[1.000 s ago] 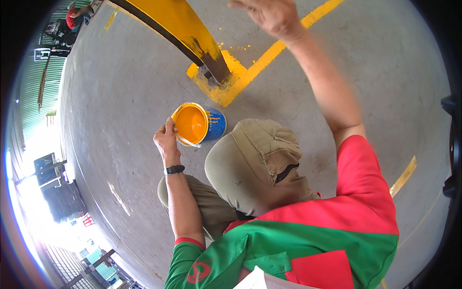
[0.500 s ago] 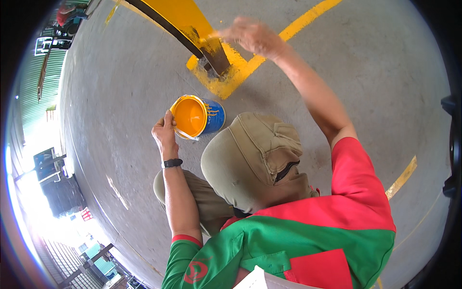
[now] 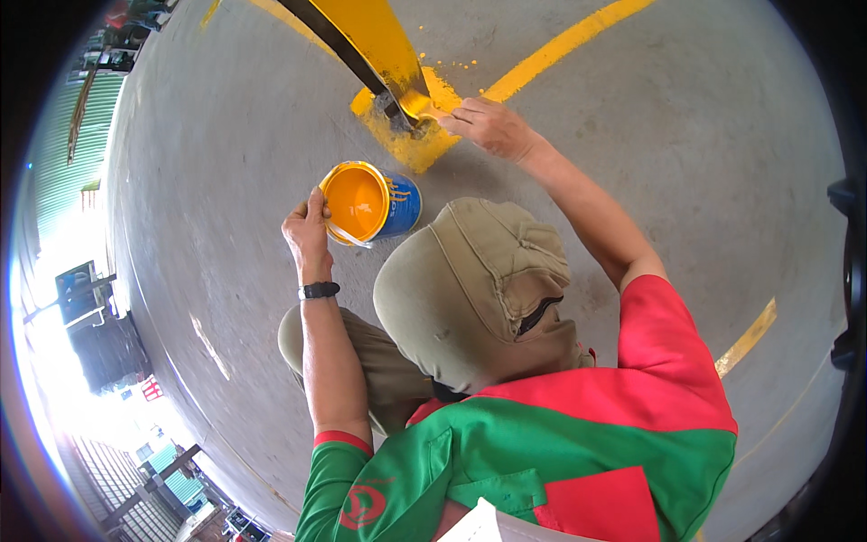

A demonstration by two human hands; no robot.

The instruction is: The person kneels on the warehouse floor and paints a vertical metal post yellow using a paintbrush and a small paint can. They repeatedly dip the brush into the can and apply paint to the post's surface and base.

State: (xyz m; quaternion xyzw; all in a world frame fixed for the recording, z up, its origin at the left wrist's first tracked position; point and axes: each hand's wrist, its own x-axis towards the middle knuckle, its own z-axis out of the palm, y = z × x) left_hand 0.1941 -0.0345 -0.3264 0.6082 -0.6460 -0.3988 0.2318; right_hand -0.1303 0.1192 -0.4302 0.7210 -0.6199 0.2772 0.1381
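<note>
My left hand (image 3: 307, 233) grips the rim and white handle of a blue paint can (image 3: 404, 202), tilted so its mouth faces me. Orange-yellow paint (image 3: 355, 204) shows inside. My right hand (image 3: 494, 129) is closed around the handle of a paintbrush (image 3: 434, 113). The bristle end, coated yellow, touches the lower part of a steel post (image 3: 379, 41) ahead of me. Yellow covers much of the post's broad face, while its narrow left side is dark. Around its foot lies a worn yellow painted patch (image 3: 417, 159) on the floor.
A yellow floor line (image 3: 564, 47) runs from the post toward the upper right. Small yellow drips dot the grey concrete (image 3: 650, 144) beside the post. My bent knees (image 3: 461, 289) are close behind the can. Dark equipment (image 3: 104, 348) stands far left by a bright opening.
My right hand has come down and nearer along the post, and the brush now rests near its foot. Yellow covers more of the lower face. The left hand keeps hold of the can.
</note>
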